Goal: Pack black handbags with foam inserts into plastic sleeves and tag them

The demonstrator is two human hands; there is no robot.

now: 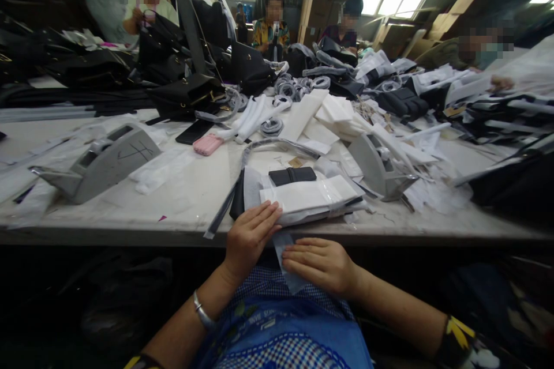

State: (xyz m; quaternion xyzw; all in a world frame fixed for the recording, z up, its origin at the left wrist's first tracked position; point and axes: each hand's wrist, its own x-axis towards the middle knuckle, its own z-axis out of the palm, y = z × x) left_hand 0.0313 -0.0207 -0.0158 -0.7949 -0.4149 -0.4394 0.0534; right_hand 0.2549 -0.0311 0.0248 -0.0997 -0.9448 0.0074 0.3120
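My left hand [250,234] lies at the table's front edge, fingers stretched flat against the near end of a white wrapped packet [309,197]. My right hand [319,262] rests flat, fingers together, on a thin translucent strip [286,260] that hangs from the packet over my lap. A black wallet-like piece [292,175] lies just behind the packet, and a dark flat piece [238,196] sticks out on its left.
Two grey tape dispensers stand on the table, one left [101,162] and one right [378,167]. A pink item [208,144] and black phone [194,131] lie mid-table. White wrappers, coiled straps and black handbags [186,95] crowd the far side. Several people sit across.
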